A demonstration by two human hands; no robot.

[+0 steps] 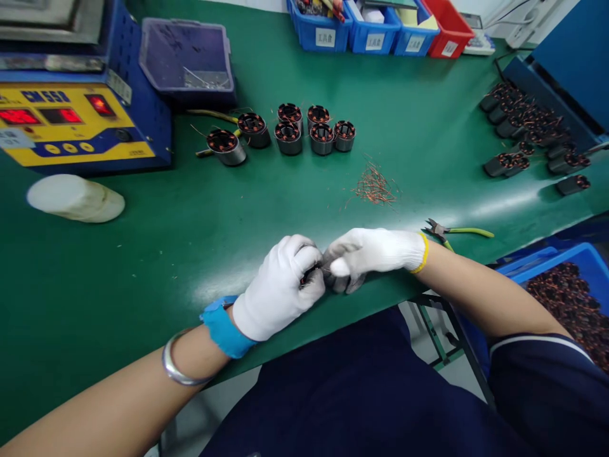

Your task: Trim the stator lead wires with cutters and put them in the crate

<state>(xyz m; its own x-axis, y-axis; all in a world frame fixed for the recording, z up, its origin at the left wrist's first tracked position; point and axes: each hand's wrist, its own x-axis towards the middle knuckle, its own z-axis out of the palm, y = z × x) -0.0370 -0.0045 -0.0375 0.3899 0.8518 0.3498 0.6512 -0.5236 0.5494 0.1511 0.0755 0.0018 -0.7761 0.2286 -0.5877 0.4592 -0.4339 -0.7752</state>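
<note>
Looks like an electrical assembly workshop. Has a long green-topped bench [214,222] laid out for small-parts work. Carries copper-wound cores [288,139] in a cluster, with more massed toward the right-hand end. Shows a loose heap of copper wire clippings [375,185] and a pair of green-handled cutters [438,230] lying on the surface. Includes a blue-and-yellow instrument [109,124] with glowing red digits, labelled plastic bins [325,39] in a row along the back, and a blue crate [594,263] below bench level, heaped with coppery parts [566,298].
</note>
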